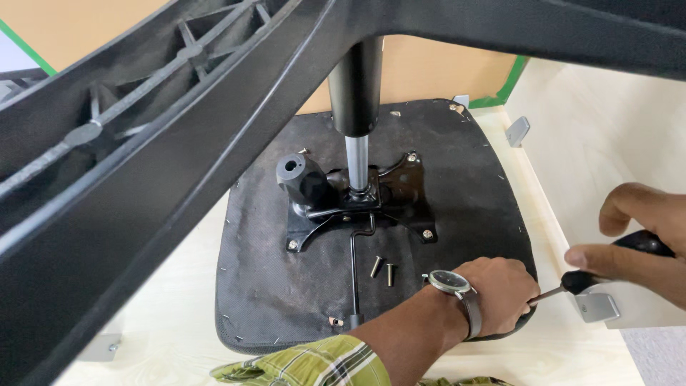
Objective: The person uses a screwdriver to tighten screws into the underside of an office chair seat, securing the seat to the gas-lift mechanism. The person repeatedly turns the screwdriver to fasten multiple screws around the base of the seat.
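A chair base (143, 143) crossed the upper left above the upturned seat (471, 186). Its mounting plate (400, 193) looked bolted, yet two screws (381, 269) lay loose at centre. Lower right, the left hand (500, 293) pressed the seat edge; the right hand (643, 243) clasped a screwdriver (586, 280).

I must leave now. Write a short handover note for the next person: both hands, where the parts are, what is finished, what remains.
Left hand: fist pressed on the near right edge of the upturned seat; whether it grips anything is hidden.
Right hand: shut on the screwdriver, whose tip points at the left hand.
Mounting plate: on the seat underside, with screws visible at its corners and the gas column standing in it.
Two loose screws: lying on the seat in front of the plate, not yet fitted.
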